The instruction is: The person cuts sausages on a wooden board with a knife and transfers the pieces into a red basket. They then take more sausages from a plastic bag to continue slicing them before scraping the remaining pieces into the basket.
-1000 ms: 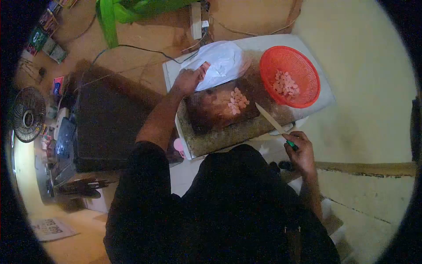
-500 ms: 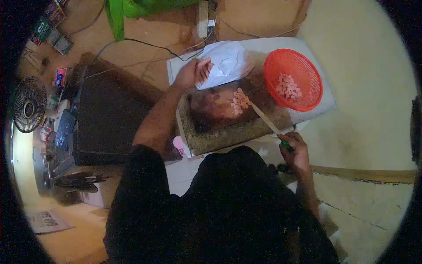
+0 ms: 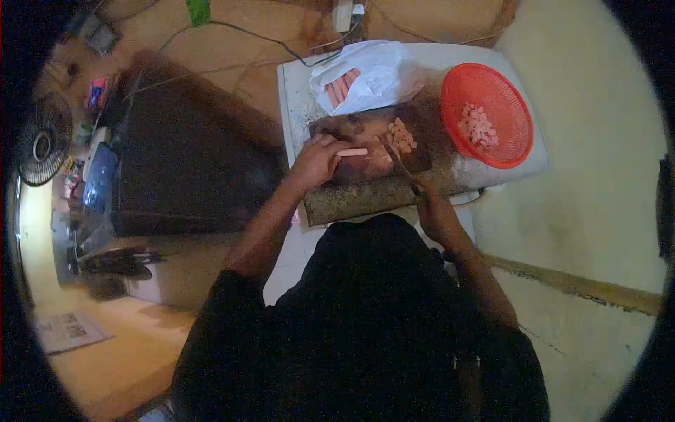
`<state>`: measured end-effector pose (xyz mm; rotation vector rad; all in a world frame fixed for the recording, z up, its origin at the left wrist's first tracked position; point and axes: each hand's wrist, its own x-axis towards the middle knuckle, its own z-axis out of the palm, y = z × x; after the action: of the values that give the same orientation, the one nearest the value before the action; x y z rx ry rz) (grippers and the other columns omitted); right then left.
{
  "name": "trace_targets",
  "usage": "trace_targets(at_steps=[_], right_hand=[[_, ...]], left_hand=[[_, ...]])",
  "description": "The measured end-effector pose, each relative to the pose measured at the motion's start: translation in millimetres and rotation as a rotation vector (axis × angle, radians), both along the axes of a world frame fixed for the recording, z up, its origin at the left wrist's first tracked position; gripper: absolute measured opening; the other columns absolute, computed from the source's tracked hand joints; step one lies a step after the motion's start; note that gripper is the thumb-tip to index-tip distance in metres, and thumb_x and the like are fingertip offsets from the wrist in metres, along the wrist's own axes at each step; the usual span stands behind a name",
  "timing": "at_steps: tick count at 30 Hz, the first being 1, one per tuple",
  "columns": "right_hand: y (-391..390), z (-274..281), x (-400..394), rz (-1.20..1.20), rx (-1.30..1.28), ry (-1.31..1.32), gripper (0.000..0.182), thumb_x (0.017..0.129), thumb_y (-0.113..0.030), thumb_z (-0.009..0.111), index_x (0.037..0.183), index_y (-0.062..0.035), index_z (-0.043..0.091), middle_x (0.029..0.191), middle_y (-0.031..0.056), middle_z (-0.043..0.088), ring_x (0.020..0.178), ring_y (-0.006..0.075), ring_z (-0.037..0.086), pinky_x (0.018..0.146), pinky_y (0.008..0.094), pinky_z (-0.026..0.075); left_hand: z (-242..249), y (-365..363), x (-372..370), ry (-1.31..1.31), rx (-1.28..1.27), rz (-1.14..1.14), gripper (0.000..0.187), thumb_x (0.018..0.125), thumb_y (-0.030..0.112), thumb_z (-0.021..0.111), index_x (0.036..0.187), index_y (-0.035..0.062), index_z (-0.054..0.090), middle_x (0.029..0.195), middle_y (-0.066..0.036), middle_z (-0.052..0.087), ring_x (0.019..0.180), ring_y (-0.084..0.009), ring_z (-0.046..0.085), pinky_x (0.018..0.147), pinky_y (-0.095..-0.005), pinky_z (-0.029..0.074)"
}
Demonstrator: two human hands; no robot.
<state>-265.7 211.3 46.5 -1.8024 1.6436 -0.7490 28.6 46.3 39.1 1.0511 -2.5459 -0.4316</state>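
Observation:
On the dark cutting board, my left hand is closed round a pink sausage, whose free end points right. My right hand grips a knife by its handle, the blade slanting up and left over the board. The blade's tip is near the sausage's free end and beside a heap of sausage slices. Behind the board lies a white plastic bag, its mouth showing several whole sausages.
A red plastic basket holding more slices stands right of the board on the white-topped surface. A large dark box-like object is at left, with a fan beyond it. A cable runs behind.
My left hand has come from the bag down to the board, now with a sausage in it. My right hand has brought the knife left and closer to the board's middle.

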Motion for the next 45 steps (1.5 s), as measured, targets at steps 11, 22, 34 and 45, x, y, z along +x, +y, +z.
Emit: trace_targets(at_steps=[11, 22, 34, 45], right_hand=[[-49, -5, 28, 0.178, 0.161, 0.493, 0.075, 0.088, -0.005, 0.052, 0.154, -0.0271, 0.024, 0.087, 0.0265, 0.068, 0.073, 0.0428, 0.067, 0.067, 0.0539, 0.054], [-42, 10, 17, 0.246, 0.108, 0.515, 0.079, 0.087, -0.007, 0.054, 0.155, -0.0297, 0.022, 0.101, 0.0282, 0.065, 0.085, 0.0425, 0.067, 0.075, 0.0521, 0.055], [-54, 0, 26, 0.227, 0.188, 0.572, 0.078, 0.088, -0.006, 0.051, 0.155, -0.0311, 0.020, 0.100, 0.0288, 0.066, 0.081, 0.0405, 0.068, 0.073, 0.0524, 0.055], [-52, -1, 32, 0.248, 0.249, 0.550, 0.077, 0.090, -0.007, 0.049, 0.156, -0.0318, 0.017, 0.089, 0.0251, 0.068, 0.077, 0.0407, 0.068, 0.068, 0.0513, 0.055]], left_hand=[[-25, -21, -13, 0.029, -0.087, -0.223, 0.036, 0.090, 0.020, 0.059, 0.124, 0.0310, 0.065, 0.102, -0.008, 0.060, 0.096, -0.0307, 0.055, 0.089, -0.0412, 0.047], [-26, -40, -8, -0.088, -0.104, -0.352, 0.037, 0.093, 0.022, 0.055, 0.128, 0.0325, 0.061, 0.109, -0.008, 0.057, 0.096, -0.0303, 0.056, 0.089, -0.0430, 0.049], [-29, -40, -8, -0.068, -0.175, -0.367, 0.035, 0.092, 0.021, 0.056, 0.126, 0.0266, 0.063, 0.100, -0.009, 0.059, 0.093, -0.0302, 0.057, 0.086, -0.0419, 0.050], [-30, -33, -9, -0.028, -0.134, -0.320, 0.029, 0.094, 0.020, 0.055, 0.122, 0.0188, 0.065, 0.105, -0.008, 0.062, 0.101, -0.0290, 0.058, 0.094, -0.0409, 0.049]])
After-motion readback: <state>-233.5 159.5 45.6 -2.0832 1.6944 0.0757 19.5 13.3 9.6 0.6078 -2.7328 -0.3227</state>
